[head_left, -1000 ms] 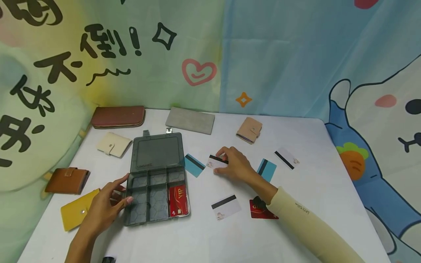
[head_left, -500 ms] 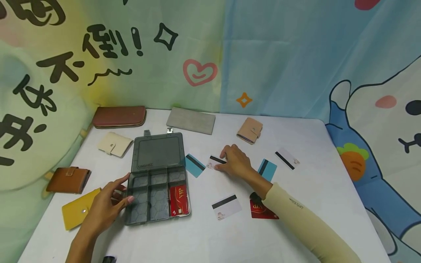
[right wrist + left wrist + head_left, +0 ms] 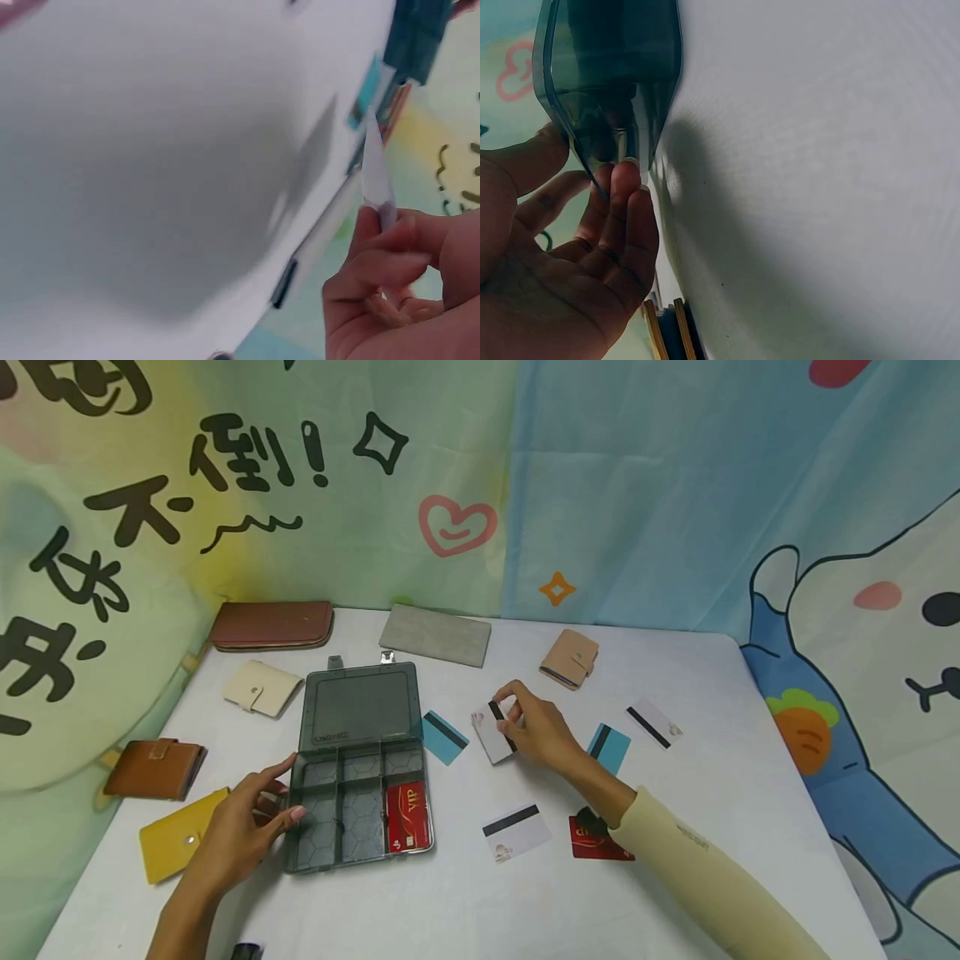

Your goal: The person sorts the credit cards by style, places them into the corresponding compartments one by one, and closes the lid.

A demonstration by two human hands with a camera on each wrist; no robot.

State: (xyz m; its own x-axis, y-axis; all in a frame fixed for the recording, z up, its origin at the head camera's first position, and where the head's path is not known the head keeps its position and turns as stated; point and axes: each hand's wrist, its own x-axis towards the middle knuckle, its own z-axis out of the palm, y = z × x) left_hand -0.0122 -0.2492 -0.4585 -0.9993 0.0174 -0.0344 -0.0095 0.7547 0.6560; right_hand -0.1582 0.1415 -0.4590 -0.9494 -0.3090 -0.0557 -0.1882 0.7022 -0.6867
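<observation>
My right hand (image 3: 538, 727) pinches a white card with a black stripe (image 3: 491, 733) by its right end. In the right wrist view this card (image 3: 376, 169) is seen nearly edge-on, tilted and clear of the table. At the left wall of a grey see-through compartment box (image 3: 337, 862), my left hand (image 3: 240, 835) grips the edge, thumb at the rim and fingertips against the side, as the left wrist view of the hand (image 3: 577, 247) shows. The box lies with its lid (image 3: 360, 706) folded back. A red VIP card (image 3: 407, 817) lies in its front right compartment.
Blue cards (image 3: 446, 737) (image 3: 611, 747), white cards (image 3: 517, 833) (image 3: 655, 722) and a red card (image 3: 600, 845) lie around the right arm. Wallets stand about: yellow (image 3: 168, 843), brown (image 3: 150, 771), cream (image 3: 258, 687), dark red (image 3: 270, 627), grey (image 3: 435, 635), tan (image 3: 570, 657).
My right hand has lifted the white card off the table and turned it, so its stripe now runs steeply. The left hand and the box have stayed in place.
</observation>
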